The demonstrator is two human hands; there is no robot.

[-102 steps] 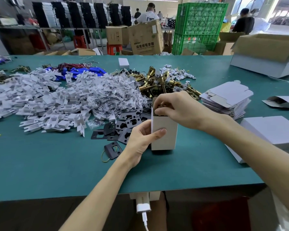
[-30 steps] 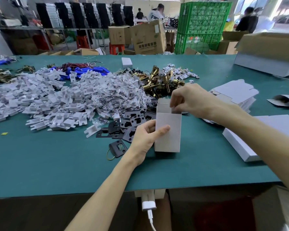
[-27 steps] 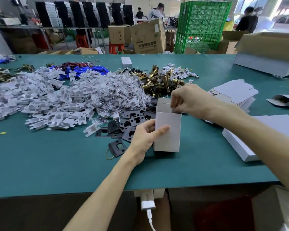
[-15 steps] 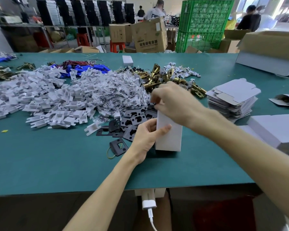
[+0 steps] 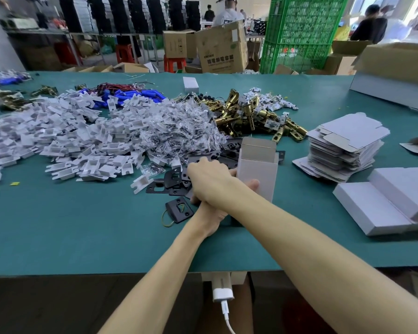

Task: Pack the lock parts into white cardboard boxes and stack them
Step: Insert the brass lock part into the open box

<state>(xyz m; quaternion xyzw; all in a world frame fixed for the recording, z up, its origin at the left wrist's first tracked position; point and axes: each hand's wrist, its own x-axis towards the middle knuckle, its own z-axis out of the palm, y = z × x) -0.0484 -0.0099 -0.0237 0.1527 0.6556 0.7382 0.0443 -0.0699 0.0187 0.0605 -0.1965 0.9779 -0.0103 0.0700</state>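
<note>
One open-topped box (image 5: 256, 169) stands upright on the table (image 5: 82, 232), held in the left hand's (image 5: 212, 216) grip. The right hand (image 5: 209, 179) crosses above onto black plates (image 5: 169, 182) beside it; whether its grip holds anything cannot be told.

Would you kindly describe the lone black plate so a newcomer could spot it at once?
On the green table, find the heap of black plates left of the upright white box. Just nearer the front edge lies one black plate apart from the heap, the only one trailing a yellowish rubber band.
</note>
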